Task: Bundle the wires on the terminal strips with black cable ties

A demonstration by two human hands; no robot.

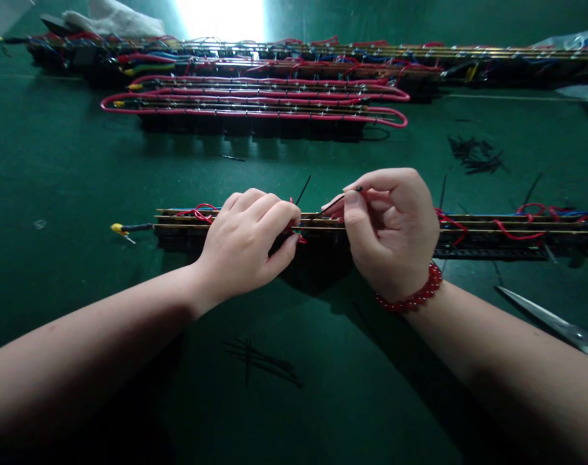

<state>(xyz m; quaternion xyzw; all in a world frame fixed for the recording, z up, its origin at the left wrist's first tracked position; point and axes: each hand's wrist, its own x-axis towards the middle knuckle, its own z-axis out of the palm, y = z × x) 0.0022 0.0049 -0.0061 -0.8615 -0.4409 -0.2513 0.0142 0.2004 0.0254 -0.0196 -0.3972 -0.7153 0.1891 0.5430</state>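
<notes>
A long assembly of narrow circuit boards (487, 226) with red and blue wires lies across the green table in front of me. My left hand (255, 236) is closed over its left part, thumb and index finger pinching thin wires (301, 240) at its front edge. What the other fingers touch is hidden. Just to the right, my right hand (390, 226) pinches one end of a thin black cable tie (333, 204) between thumb and index finger. The tie slants down to the boards. Another black tie (303, 189) sticks up beside my left fingertips.
Scissors (559, 323) lie at the right. Loose black ties (262, 358) are in front, with a pile of short black pieces (475, 155) at back right. Behind are boards looped with thick red cable (255, 116) and a longer wired assembly (294, 48). A white cloth (112, 19) lies at back left.
</notes>
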